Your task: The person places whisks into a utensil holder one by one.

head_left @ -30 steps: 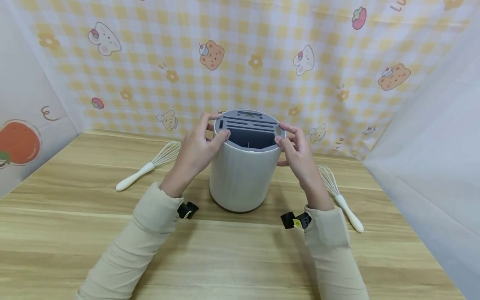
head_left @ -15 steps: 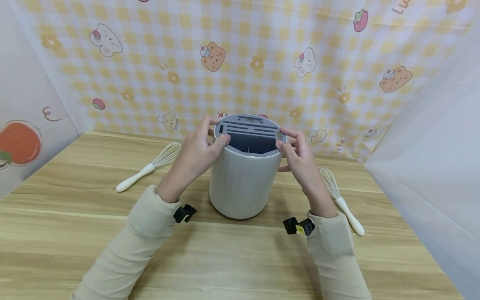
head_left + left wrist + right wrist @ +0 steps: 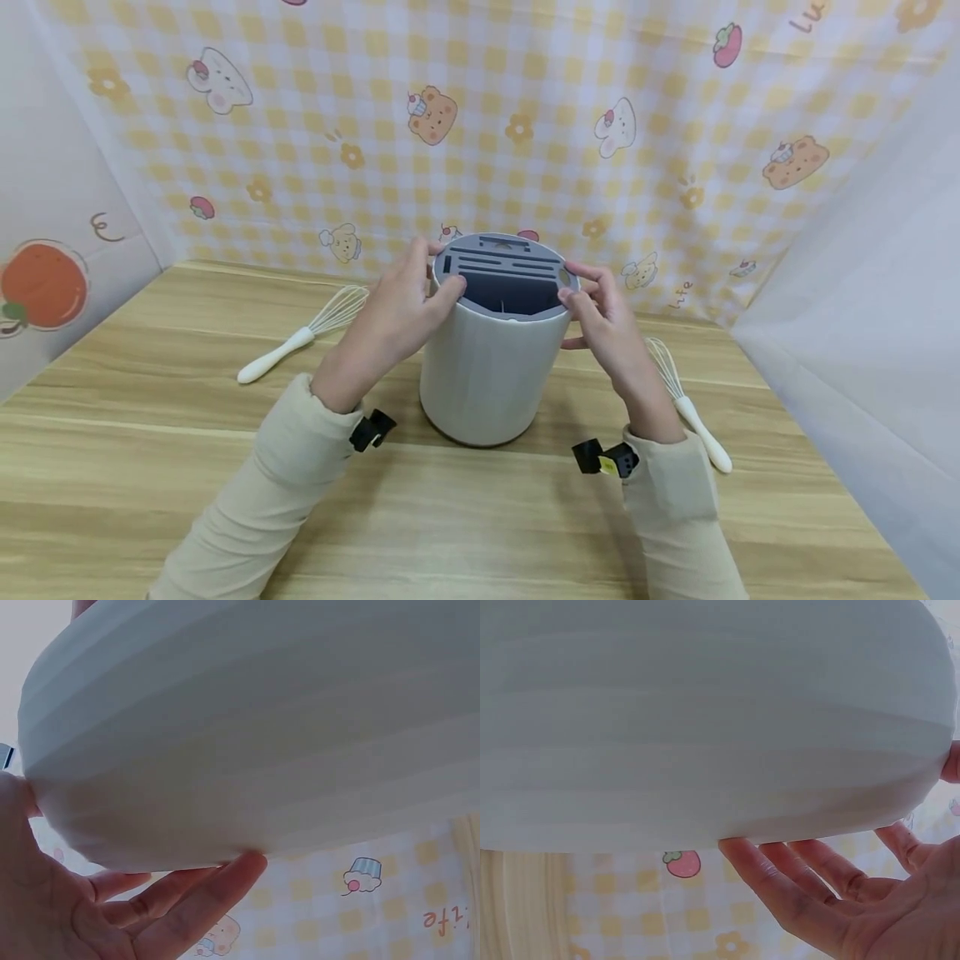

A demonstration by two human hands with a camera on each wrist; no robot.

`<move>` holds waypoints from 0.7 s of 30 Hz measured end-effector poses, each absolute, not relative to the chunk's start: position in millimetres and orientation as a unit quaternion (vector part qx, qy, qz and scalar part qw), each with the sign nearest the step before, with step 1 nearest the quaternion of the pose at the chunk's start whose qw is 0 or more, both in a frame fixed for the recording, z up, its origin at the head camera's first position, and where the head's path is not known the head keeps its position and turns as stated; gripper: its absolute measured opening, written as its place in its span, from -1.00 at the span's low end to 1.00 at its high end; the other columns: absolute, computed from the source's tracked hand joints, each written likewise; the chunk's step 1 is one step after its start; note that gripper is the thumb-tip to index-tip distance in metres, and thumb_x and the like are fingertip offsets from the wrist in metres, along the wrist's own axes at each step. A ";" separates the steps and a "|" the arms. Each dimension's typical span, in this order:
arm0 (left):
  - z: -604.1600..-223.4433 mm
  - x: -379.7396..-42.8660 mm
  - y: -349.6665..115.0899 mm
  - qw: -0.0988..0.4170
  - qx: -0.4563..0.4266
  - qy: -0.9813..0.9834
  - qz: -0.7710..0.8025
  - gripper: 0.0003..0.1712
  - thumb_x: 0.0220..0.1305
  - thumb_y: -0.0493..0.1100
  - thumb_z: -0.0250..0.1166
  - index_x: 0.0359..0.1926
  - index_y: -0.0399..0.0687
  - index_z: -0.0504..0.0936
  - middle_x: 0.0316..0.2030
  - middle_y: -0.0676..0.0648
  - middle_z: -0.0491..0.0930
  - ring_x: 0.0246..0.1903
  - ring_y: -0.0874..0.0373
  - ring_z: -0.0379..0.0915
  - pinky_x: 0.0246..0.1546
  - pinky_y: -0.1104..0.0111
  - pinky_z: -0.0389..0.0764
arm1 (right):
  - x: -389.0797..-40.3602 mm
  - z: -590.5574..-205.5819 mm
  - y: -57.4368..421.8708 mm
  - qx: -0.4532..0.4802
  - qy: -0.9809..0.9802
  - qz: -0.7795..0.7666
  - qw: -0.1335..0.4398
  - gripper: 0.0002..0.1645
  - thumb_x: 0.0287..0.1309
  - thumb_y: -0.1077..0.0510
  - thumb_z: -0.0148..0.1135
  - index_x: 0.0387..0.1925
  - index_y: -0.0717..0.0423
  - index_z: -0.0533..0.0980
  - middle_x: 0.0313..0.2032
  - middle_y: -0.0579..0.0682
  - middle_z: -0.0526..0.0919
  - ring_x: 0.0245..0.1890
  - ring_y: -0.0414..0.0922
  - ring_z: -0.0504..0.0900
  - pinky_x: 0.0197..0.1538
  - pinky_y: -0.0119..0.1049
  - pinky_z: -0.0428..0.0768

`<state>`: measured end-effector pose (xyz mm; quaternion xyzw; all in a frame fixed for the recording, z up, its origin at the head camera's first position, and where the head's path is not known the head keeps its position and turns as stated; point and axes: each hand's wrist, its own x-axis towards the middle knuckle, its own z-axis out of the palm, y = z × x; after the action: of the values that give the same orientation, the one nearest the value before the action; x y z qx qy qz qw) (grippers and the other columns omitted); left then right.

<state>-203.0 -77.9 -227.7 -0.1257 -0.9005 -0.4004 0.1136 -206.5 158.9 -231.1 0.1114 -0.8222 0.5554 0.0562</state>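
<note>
A white round utensil holder stands in the middle of the wooden table, tipped slightly in the head view. Its grey slotted top insert has narrow slots at the back and a wide dark opening at the front. My left hand grips the rim from the left, thumb on top and fingers along the outer wall. On the other side my right hand holds the rim likewise. Both wrist views show the holder's ribbed white wall, with fingertips pressed to it.
A white-handled whisk lies on the table to the left of the holder. A second whisk lies to the right, beside my right forearm. Behind hangs a yellow checked curtain with cartoon prints.
The holder and both hands sit slightly lower and farther right in the head view, partly because the whole view has shifted. Both hands keep their grip on the rim.
</note>
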 end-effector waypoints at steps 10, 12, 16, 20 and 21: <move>-225.6 -200.1 -76.2 0.121 -0.131 -0.902 -0.393 -0.38 0.28 0.15 -0.07 0.25 -0.09 0.20 -0.07 -0.10 0.44 -0.13 0.03 0.38 -0.15 0.17 0.48 | -202.6 -229.0 159.8 0.111 -0.826 0.550 0.058 -0.46 0.29 0.05 -0.09 0.28 -0.02 0.20 -0.06 0.16 0.38 -0.11 -0.01 0.48 -0.21 0.01 0.64; -225.2 -199.5 -76.5 0.120 -0.129 -0.903 -0.392 -0.38 0.28 0.15 -0.08 0.25 -0.09 0.19 -0.04 -0.10 0.43 -0.10 0.03 0.37 -0.12 0.16 0.47 | -202.6 -228.8 159.4 0.111 -0.826 0.549 0.058 -0.46 0.28 0.05 -0.09 0.28 -0.02 0.20 -0.08 0.16 0.39 -0.11 -0.01 0.48 -0.21 0.02 0.64; -225.4 -198.5 -77.2 0.119 -0.127 -0.904 -0.391 -0.37 0.29 0.14 -0.08 0.27 -0.09 0.18 -0.09 -0.09 0.43 -0.12 0.03 0.36 -0.12 0.16 0.46 | -202.2 -229.0 158.8 0.113 -0.825 0.550 0.053 -0.46 0.30 0.03 -0.07 0.30 -0.03 0.20 -0.09 0.15 0.38 -0.10 -0.01 0.49 -0.22 -0.04 0.65; -226.8 -198.5 -77.0 0.119 -0.125 -0.904 -0.392 -0.36 0.30 0.17 -0.10 0.28 -0.07 0.17 -0.05 -0.10 0.43 -0.08 0.03 0.37 -0.10 0.14 0.46 | -201.9 -230.3 159.9 0.115 -0.826 0.551 0.045 -0.44 0.31 0.00 -0.06 0.31 -0.06 0.18 -0.10 0.13 0.37 -0.07 0.00 0.48 -0.20 -0.06 0.65; -227.3 -198.6 -77.0 0.118 -0.125 -0.904 -0.392 -0.36 0.31 0.17 -0.10 0.29 -0.06 0.16 -0.03 -0.10 0.43 -0.07 0.03 0.37 -0.09 0.14 0.47 | -201.8 -230.6 160.2 0.116 -0.825 0.551 0.043 -0.44 0.32 -0.01 -0.06 0.32 -0.07 0.18 -0.10 0.13 0.37 -0.06 0.01 0.47 -0.19 -0.06 0.65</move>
<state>-198.6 -77.0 -227.3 -0.1251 -0.9036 -0.3922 0.1184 -201.8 160.2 -230.6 0.1164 -0.8252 0.5511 0.0433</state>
